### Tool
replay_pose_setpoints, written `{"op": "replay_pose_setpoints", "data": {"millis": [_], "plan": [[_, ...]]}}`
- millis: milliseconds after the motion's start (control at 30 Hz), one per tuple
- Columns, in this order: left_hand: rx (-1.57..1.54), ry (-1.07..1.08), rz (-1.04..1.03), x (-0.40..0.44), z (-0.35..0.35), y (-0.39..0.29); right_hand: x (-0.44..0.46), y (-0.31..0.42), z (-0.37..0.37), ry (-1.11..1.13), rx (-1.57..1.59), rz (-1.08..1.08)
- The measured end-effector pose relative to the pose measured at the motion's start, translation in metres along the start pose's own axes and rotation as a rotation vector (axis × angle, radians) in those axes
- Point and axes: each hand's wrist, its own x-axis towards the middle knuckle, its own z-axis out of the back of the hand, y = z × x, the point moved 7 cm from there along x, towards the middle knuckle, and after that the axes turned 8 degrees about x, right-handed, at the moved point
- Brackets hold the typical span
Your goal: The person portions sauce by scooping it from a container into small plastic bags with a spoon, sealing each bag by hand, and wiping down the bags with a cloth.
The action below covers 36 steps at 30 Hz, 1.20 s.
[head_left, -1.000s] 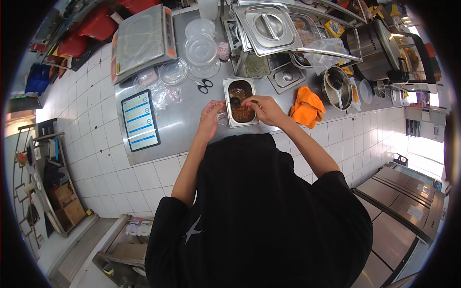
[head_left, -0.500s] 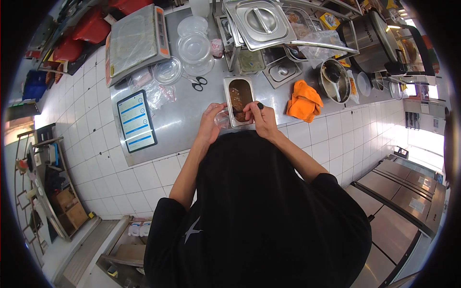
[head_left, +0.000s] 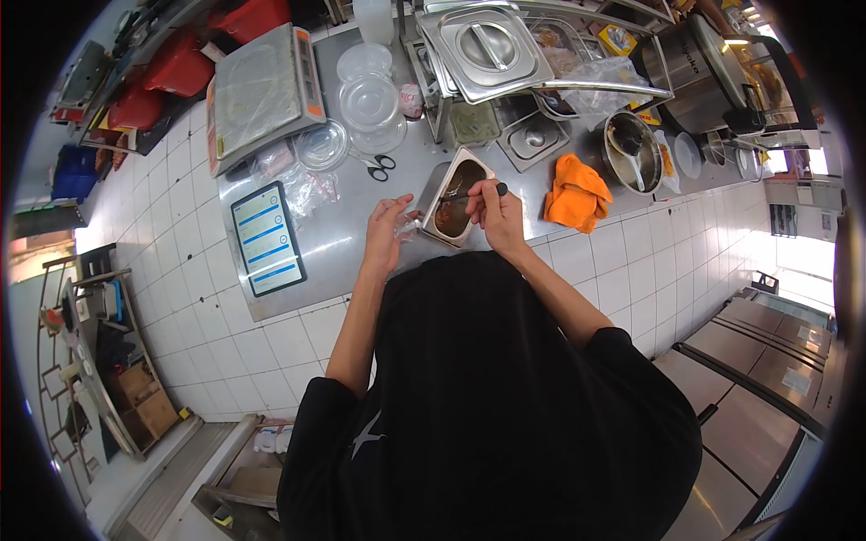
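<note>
In front of me a small rectangular steel food pan (head_left: 429, 219) stands turned at a slant and seemingly tipped, with brown sauce (head_left: 451, 217) inside. My right hand (head_left: 498, 216) is closed round the dark handle of a thin utensil (head_left: 472, 193) that reaches over the pan; its working end is too small to make out. Left of the pan, my left hand (head_left: 384, 236) pinches a clear plastic bag (head_left: 409, 225) between thumb and fingers, the bag lying close to the pan's side.
Left on the steel table (head_left: 352, 261) lie a tablet (head_left: 269, 239), scissors (head_left: 379, 168) and plastic lids (head_left: 371, 103), with a scale (head_left: 262, 95) behind. At right are an orange cloth (head_left: 577, 197), a pot (head_left: 631, 153) and a lidded pan (head_left: 534, 140). A rack (head_left: 606, 87) overhangs the back.
The pan has swung from straight to slanted, its far end going right. My right hand has lifted slightly up and right, so the utensil now shows above the sauce. My left hand has shifted slightly left.
</note>
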Motion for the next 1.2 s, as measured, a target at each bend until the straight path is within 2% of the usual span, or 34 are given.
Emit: {"op": "replay_pose_setpoints", "data": {"millis": [133, 300, 433, 533, 633, 733, 933, 1033, 1200], "plan": [[-0.018, 0.049, 0.002, -0.002, 0.014, -0.007, 0.008, -0.001, -0.008, 0.014, -0.02, 0.017], [0.09, 0.005, -0.089, 0.011, 0.041, 0.003, 0.015, -0.002, 0.0, -0.024, 0.027, -0.011], [0.077, 0.065, -0.067, 0.0, 0.031, -0.003, 0.02, -0.011, 0.018, -0.053, 0.102, -0.042], [0.307, -0.023, -0.209, -0.005, 0.035, -0.011, 0.02, -0.015, 0.041, -0.112, 0.163, -0.048], [0.727, -0.11, -0.453, -0.013, 0.035, -0.037, 0.019, -0.012, 0.066, -0.182, 0.204, -0.036], [0.796, -0.179, -0.485, -0.028, 0.013, -0.065, 0.019, -0.006, 0.081, -0.241, 0.262, -0.028], [1.1, -0.152, -0.845, -0.029, -0.024, -0.086, 0.018, 0.014, 0.085, -0.231, 0.369, 0.017], [1.112, -0.074, -0.797, -0.02, -0.038, -0.087, 0.015, 0.032, 0.084, -0.237, 0.396, 0.047], [1.315, -0.127, -0.807, -0.004, -0.057, -0.087, 0.011, 0.071, 0.079, -0.228, 0.463, 0.091]]}}
